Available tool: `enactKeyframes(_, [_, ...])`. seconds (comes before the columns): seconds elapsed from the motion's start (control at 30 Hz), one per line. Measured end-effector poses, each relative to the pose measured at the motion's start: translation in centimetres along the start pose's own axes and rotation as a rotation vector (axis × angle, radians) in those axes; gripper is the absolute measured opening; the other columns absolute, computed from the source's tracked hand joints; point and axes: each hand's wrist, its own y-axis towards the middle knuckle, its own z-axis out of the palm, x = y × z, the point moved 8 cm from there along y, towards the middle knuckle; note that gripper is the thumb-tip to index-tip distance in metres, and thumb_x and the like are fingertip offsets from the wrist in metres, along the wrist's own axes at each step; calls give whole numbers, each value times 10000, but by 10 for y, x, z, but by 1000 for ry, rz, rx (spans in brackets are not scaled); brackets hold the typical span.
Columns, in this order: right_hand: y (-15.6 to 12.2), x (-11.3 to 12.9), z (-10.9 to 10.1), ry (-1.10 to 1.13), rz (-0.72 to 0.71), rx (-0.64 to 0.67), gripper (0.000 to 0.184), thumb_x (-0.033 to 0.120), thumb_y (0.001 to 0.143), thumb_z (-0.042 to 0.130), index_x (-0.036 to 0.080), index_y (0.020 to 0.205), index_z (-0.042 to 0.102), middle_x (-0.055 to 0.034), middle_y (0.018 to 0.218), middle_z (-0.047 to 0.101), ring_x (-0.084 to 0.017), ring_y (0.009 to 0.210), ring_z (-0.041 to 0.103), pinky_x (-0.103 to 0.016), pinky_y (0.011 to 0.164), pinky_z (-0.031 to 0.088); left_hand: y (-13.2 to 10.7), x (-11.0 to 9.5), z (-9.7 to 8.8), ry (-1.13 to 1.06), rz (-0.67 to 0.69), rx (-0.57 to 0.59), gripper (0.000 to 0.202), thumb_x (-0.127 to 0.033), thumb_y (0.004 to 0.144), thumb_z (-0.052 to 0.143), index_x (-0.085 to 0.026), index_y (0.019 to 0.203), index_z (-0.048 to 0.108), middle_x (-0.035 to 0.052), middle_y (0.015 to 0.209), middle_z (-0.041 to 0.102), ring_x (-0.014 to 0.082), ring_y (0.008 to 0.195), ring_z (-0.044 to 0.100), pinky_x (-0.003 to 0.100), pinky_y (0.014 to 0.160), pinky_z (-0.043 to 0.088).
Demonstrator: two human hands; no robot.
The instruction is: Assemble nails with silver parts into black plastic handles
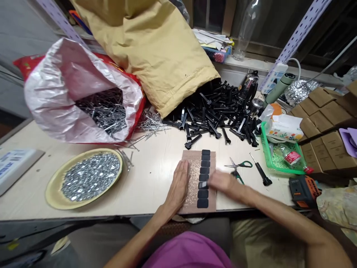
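Observation:
A brown sheet with a speckled middle lies near the table's front edge. Down its right part runs a column of several black rounded pads. My left hand rests flat on the sheet's left edge with its fingers stretched out. My right hand is at the right side of the column, by a pad with a pale patch. Motion smears its fingers, so I cannot make out whether they hold anything. Scissors with dark green handles lie just right of the sheet, beside a black-handled tool with a thin metal shaft.
A dish of small metal pieces stands left. Behind it, an open sack holds metal rods. Black plastic parts spill from a tan bag. A green basket, battery pack and cardboard boxes stand right.

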Motion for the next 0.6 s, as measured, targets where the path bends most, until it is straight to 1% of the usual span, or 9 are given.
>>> enactKeyframes(0.07, [20, -5, -13, -60, -72, 8, 324, 276, 956, 358, 216, 844, 656, -56, 792, 590, -185, 781, 507, -338, 685, 478, 0, -1, 0, 23, 1, 6, 558, -176, 942, 252, -242, 1470, 84, 150, 1476, 325, 284, 1381, 243, 551, 1078, 291])
enactKeyframes(0.1, [28, -8, -19, -109, -94, -11, 330, 268, 959, 351, 200, 842, 652, -62, 783, 585, -188, 782, 499, -338, 681, 472, 0, -1, 0, 35, 1, 8, 556, -177, 942, 252, -241, 1469, 88, 150, 1471, 334, 283, 1380, 247, 550, 1078, 294])
enactKeyframes(0.17, [32, -5, -20, -153, -172, 1, 367, 251, 969, 314, 190, 814, 641, -55, 743, 568, -182, 755, 490, -313, 644, 460, 0, -2, 0, 49, 2, 12, 553, -181, 942, 250, -240, 1469, 95, 147, 1467, 341, 280, 1380, 249, 548, 1078, 296])
enactKeyframes(0.23, [16, 10, -7, -127, -299, 72, 413, 228, 979, 262, 197, 796, 631, -43, 729, 562, -168, 741, 489, -283, 626, 449, 0, -2, -1, 44, 1, 14, 548, -182, 942, 243, -239, 1468, 102, 145, 1472, 334, 275, 1383, 241, 542, 1080, 297])
enactKeyframes(0.3, [-8, 27, 9, -89, -399, 147, 430, 219, 985, 235, 202, 810, 627, -40, 746, 568, -161, 753, 491, -273, 648, 446, -1, -1, -1, 29, -4, 25, 544, -179, 942, 235, -235, 1468, 108, 144, 1480, 320, 269, 1388, 228, 536, 1082, 294])
enactKeyframes(0.33, [-18, 33, 13, -82, -407, 164, 425, 227, 986, 236, 199, 821, 627, -42, 752, 570, -161, 761, 490, -275, 663, 445, -1, -1, 0, 22, -9, 30, 543, -177, 942, 233, -233, 1468, 110, 144, 1482, 316, 267, 1390, 223, 535, 1084, 292])
enactKeyframes(0.4, [-29, 37, 15, -89, -352, 168, 413, 251, 988, 245, 189, 841, 627, -50, 753, 568, -165, 769, 485, -278, 681, 444, -1, 0, 0, 12, -20, 36, 543, -174, 940, 236, -228, 1467, 116, 143, 1485, 310, 265, 1392, 216, 536, 1086, 286])
enactKeyframes(0.47, [-28, 36, 12, -110, -278, 161, 417, 267, 988, 243, 182, 847, 627, -56, 751, 565, -169, 771, 482, -276, 682, 445, 0, 0, 0, 6, -19, 36, 539, -168, 938, 236, -218, 1465, 132, 148, 1480, 318, 267, 1391, 217, 539, 1089, 277])
enactKeyframes(0.6, [-15, 41, -1, -107, -207, 152, 437, 290, 986, 240, 186, 818, 630, -66, 747, 571, -176, 765, 490, -287, 675, 454, 1, -1, 0, 1, -14, 38, 533, -136, 927, 212, -176, 1456, 172, 166, 1468, 336, 270, 1389, 221, 546, 1100, 240])
